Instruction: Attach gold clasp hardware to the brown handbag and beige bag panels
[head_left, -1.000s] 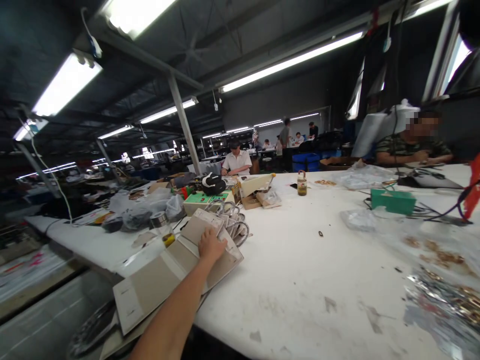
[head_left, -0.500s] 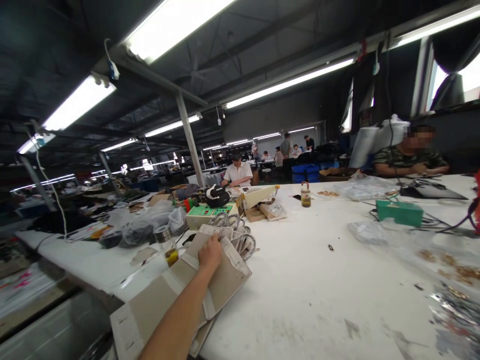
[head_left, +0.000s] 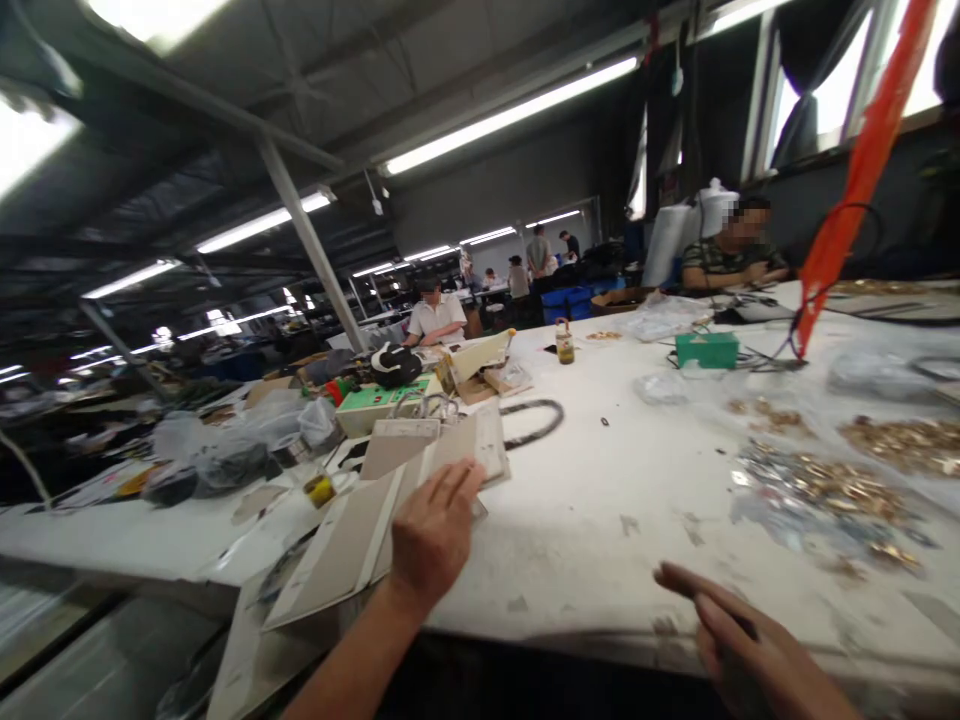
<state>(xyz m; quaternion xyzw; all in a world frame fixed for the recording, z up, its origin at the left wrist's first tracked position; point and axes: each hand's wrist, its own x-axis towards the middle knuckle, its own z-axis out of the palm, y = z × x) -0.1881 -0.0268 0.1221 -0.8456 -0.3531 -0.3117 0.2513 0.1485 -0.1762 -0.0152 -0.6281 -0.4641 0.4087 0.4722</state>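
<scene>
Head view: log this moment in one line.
left hand: on beige panel | right hand: near table edge, grip unclear | golden pieces: beyond right hand

panels [head_left: 330,560]: landmark, across counter's [head_left: 577,540] near edge
left grip [head_left: 435,530]: on top of panels
right grip [head_left: 739,635]: right of panels, near counter edge
loop [head_left: 553,420]: just right of panels' far end
cup [head_left: 320,490]: just left of panels
plastic bags [head_left: 232,450]: left, behind panels
machine [head_left: 371,405]: behind panels, on counter
jar [head_left: 565,348]: behind, right of panels
metal pieces [head_left: 832,485]: well right of panels
seated person [head_left: 435,318]: beyond panels and machine
</scene>
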